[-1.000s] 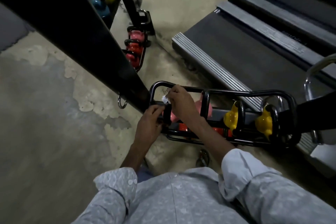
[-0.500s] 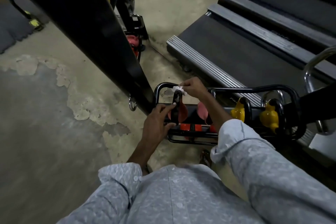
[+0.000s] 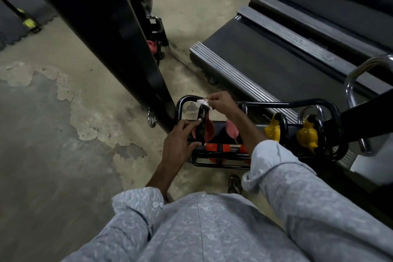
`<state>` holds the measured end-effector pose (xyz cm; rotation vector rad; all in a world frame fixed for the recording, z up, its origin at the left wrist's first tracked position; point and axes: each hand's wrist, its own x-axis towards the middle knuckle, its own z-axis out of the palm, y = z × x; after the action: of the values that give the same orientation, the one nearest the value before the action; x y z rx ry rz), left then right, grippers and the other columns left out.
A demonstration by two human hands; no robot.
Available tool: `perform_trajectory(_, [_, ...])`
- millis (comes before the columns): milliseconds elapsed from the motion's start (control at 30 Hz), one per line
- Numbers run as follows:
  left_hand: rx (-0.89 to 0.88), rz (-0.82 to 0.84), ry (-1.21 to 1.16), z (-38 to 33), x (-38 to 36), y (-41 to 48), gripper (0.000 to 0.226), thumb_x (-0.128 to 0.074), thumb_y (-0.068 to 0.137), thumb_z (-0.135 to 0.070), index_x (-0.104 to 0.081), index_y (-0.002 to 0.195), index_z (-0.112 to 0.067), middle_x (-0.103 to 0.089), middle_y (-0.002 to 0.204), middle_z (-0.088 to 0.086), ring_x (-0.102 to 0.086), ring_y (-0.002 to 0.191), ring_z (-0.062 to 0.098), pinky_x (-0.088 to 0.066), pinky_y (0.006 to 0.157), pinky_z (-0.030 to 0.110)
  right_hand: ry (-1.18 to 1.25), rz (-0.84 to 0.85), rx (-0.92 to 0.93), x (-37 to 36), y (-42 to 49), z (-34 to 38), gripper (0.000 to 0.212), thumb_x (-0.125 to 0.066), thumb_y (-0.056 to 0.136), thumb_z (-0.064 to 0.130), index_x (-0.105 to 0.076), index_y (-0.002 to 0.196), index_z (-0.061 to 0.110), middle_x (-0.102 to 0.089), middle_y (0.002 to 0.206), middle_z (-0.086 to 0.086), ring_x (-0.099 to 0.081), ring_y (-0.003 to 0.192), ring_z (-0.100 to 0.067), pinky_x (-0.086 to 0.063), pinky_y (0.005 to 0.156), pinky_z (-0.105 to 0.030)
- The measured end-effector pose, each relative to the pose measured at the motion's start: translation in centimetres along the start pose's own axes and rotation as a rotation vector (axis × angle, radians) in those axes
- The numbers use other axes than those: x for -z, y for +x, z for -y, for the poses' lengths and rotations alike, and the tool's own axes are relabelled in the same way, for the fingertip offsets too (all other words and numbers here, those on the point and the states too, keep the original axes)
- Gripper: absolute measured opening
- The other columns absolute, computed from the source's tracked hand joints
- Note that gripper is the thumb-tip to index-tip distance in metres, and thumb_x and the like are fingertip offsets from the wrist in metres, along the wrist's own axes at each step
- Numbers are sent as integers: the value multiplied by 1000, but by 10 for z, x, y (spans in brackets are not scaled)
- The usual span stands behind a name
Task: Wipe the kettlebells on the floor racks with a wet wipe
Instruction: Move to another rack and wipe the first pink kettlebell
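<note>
A low black tube rack (image 3: 297,104) stands on the floor and holds pink, orange and yellow kettlebells. My right hand (image 3: 222,103) pinches a crumpled white wet wipe (image 3: 202,103) against the top of the black handle of the leftmost pink kettlebell (image 3: 207,128). My left hand (image 3: 180,141) grips that kettlebell's handle lower down, thumb and fingers curled round it. A second pink kettlebell (image 3: 232,131) sits just right, partly hidden by my right forearm. Two yellow kettlebells (image 3: 274,130) (image 3: 307,135) sit further right. Orange kettlebells (image 3: 217,147) lie on the lower tier.
A thick black slanted beam (image 3: 119,34) rises on the left, its foot touching the rack. Behind it another rack holds a pink kettlebell (image 3: 152,45). A treadmill deck (image 3: 265,55) lies beyond the rack on the right. A sandal (image 3: 234,184) shows on the worn concrete floor.
My right hand has lifted with the wipe from the kettlebell's body to the top of its handle. My left hand has shifted onto the handle's lower part. The view has tilted a little.
</note>
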<state>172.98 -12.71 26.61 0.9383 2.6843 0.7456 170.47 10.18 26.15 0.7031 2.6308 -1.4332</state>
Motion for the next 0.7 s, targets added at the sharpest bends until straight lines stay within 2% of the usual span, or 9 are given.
perform_trajectory(100, [-9,3,0,1,1,1,85,-90,67,-30,-51,142,-39,-53,130,-10,-57,115,13,-57,84,35,-38,-116,136,-7,-16,5,12,-68,89,5,-79,93,4,-66,76,1,-54,63,-1,-40,60,-17])
perform_trajectory(200, [-35,-6,-2,3,2,2,83,-87,67,-26,-52,141,-38,-54,128,-9,-59,111,15,-57,79,37,-11,-238,302,-17,-40,9,11,-70,84,0,-78,87,6,-59,82,5,-59,75,-10,-45,68,-18])
perform_trajectory(333, [-37,-41,-26,1,4,5,77,-83,68,-30,-52,138,-31,-53,125,-7,-60,105,18,-54,73,34,-43,-278,352,-33,-64,9,11,-69,87,2,-76,92,9,-61,98,-3,-61,83,-9,-51,71,-20])
perform_trajectory(433, [1,-74,-102,-1,4,5,78,-86,68,-37,-46,135,-29,-51,131,-10,-61,104,16,-52,71,32,-64,-313,394,-38,-82,9,13,-64,91,7,-76,94,11,-62,100,-3,-56,86,-4,-47,75,-15])
perform_trajectory(600, [-50,-48,-72,4,4,9,85,-79,75,-23,-39,149,-31,-46,138,-6,-61,107,18,-56,68,34,-95,-267,474,-52,-110,1,12,-60,95,8,-72,96,6,-58,100,-5,-55,85,-8,-48,74,-20])
perform_trajectory(700, [-88,31,-19,7,4,10,88,-81,75,-21,-41,152,-34,-45,137,-3,-60,107,20,-58,71,35,-124,-273,540,-56,-120,0,18,-55,97,12,-70,96,4,-58,102,-8,-50,87,-3,-42,76,-9])
